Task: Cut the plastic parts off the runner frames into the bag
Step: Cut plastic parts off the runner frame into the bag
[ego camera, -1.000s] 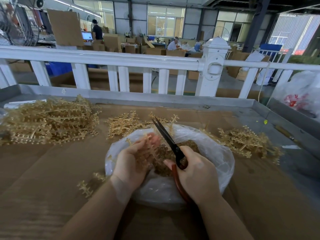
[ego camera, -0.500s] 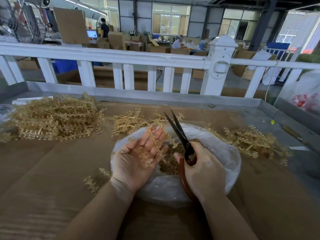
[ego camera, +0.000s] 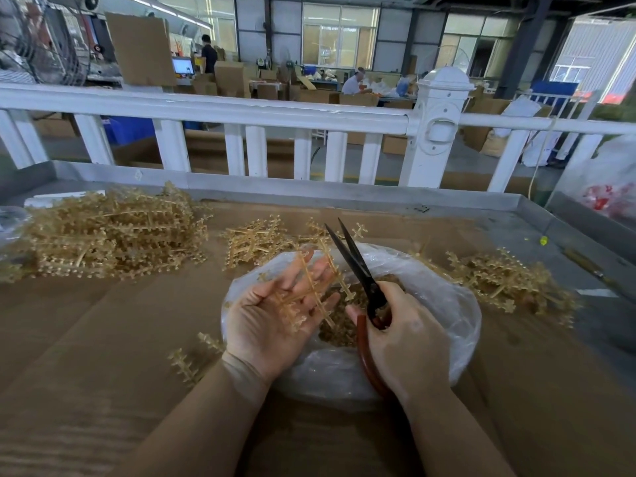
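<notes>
Left hand (ego camera: 275, 315) palm up over the near-left rim of the bag (ego camera: 444, 304); fingers (ego camera: 320, 273) straight and spread toward 1 o'clock. One runner frame (ego camera: 311, 290) lies flat across the palm and fingers, carried rather than pinched; its far rail reaches past the fingertips to the blades.

Right hand (ego camera: 406, 339) at 3 o'clock of the left, fingers curled round the red-brown handles of the scissors (ego camera: 358, 266). Blades parted in a narrow V, tips toward 12 o'clock, just beside the frame's right edge; contact cannot be told.

Bag: clear plastic, mouth open, a mound of cut tan parts (ego camera: 344, 325) inside, beneath both hands.

Counts: one pair of scissors, one bag, one frame in hand. Two loose pieces (ego camera: 192, 359) on the bench at 8 o'clock of the bag. Three heaps of frames: a large pile (ego camera: 113, 232) at 10 o'clock, a small cluster (ego camera: 254, 239) at 12 o'clock, a spread pile (ego camera: 499, 280) at 2 o'clock. Frames per heap not countable.

Bench (ego camera: 103, 373): brown cardboard sheets over a grey metal tray with a raised rim. Beyond it, a white railing (ego camera: 241, 111) with a capped post. Past that, a workshop with stacked cartons, a lit monitor, large windows, and two people at 12 o'clock.
</notes>
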